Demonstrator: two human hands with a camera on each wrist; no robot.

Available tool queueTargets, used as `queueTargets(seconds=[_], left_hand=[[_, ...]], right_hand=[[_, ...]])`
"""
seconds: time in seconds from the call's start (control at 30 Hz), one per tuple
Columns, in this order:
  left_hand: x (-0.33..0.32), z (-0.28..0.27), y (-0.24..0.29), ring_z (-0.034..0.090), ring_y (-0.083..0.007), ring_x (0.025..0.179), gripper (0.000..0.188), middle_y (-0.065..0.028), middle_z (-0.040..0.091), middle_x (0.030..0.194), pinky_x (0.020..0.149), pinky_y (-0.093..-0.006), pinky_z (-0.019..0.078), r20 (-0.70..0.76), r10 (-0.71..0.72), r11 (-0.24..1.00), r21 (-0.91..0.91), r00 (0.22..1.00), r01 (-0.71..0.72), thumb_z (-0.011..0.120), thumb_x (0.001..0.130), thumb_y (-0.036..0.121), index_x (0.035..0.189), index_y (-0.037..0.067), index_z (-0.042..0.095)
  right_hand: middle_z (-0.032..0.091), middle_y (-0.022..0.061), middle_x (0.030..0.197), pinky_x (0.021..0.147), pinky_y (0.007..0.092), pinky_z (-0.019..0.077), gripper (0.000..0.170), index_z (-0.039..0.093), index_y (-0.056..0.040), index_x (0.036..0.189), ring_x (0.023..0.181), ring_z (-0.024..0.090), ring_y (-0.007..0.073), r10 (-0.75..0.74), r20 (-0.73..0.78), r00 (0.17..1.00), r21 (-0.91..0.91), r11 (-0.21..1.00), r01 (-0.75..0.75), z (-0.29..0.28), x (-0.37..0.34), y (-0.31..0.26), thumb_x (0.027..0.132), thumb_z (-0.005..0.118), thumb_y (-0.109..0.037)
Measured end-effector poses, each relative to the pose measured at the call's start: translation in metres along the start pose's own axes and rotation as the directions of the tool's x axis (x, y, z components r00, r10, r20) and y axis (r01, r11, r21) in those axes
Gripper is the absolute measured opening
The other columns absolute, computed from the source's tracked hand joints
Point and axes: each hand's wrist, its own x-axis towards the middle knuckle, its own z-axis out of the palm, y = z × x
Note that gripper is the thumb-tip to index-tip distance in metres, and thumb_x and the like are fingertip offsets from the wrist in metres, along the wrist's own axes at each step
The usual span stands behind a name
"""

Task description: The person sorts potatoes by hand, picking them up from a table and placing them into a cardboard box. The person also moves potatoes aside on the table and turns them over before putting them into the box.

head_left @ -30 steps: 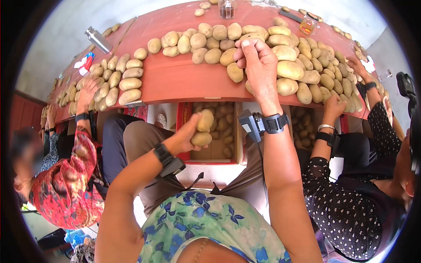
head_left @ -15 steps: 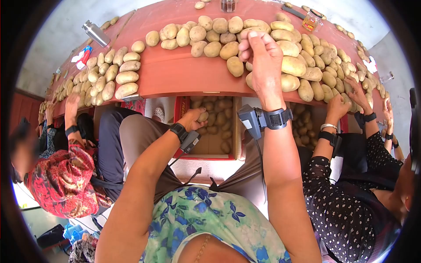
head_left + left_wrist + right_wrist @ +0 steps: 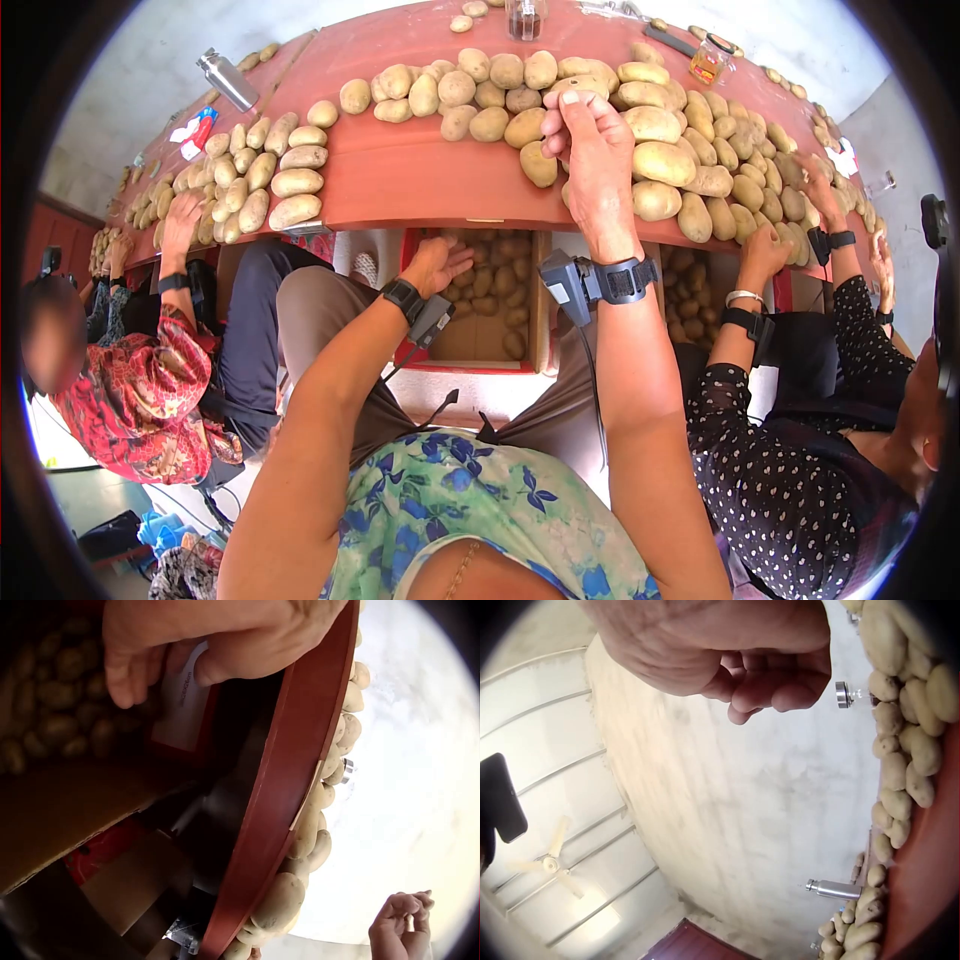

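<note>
My left hand (image 3: pixel 432 268) reaches into a red cardboard box (image 3: pixel 475 369) under the table edge, fingers spread slightly and holding nothing. Beneath and beside its fingers lie several potatoes (image 3: pixel 487 285). The left wrist view has this hand (image 3: pixel 217 637) hanging over the box with loosely bent fingers. Raised above the potatoes on the red table (image 3: pixel 420 170) is my right hand (image 3: pixel 597 160), its fingers loosely curled with no object showing among them. In the right wrist view, that hand (image 3: pixel 735 652) appears against the wall, above a row of potatoes (image 3: pixel 895 772).
Potatoes lie heaped at the right of the table and in rows at the left (image 3: pixel 296 182). A steel bottle (image 3: pixel 228 80) and a glass jar (image 3: pixel 710 60) stand farther back. People sit close on both sides, their hands (image 3: pixel 765 250) at the potatoes. Another potato box (image 3: pixel 688 300) is under the table.
My left hand has gone down into the box and let go of the potatoes it held. My right hand has stayed raised in much the same pose.
</note>
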Motion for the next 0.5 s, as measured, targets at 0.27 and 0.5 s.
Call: queueTargets(seconds=[0.27, 0.5], left_hand=[[-0.052, 0.020, 0.008, 0.061, -0.0255, 0.107, 0.031, -0.0114, 0.060, 0.121, 0.086, -0.0413, 0.0495, 0.230, -0.125, 0.829, 0.559, 0.965, -0.025, 0.057, 0.096, 0.027, 0.116, 0.004, 0.055], [-0.096, 0.046, 0.041, 0.063, -0.0137, 0.091, 0.023, -0.0048, 0.067, 0.095, 0.075, -0.0276, 0.0517, 0.557, -0.202, 0.449, 0.784, 0.805, -0.430, 0.057, 0.096, 0.026, 0.094, 0.004, 0.063]], right_hand=[[0.059, -0.0013, 0.070, 0.053, 0.0193, 0.0383, 0.020, 0.065, -0.0039, 0.092, 0.058, 0.047, 0.0034, 0.007, 0.005, 1.000, -0.034, 0.999, -0.006, 0.001, -0.001, -0.001, 0.100, 0.051, -0.017], [0.059, -0.0011, 0.073, 0.056, 0.0193, 0.0415, 0.020, 0.065, -0.0041, 0.094, 0.059, 0.048, 0.0050, 0.038, 0.013, 0.999, -0.042, 0.998, -0.037, 0.000, 0.000, -0.002, 0.101, 0.054, -0.020]])
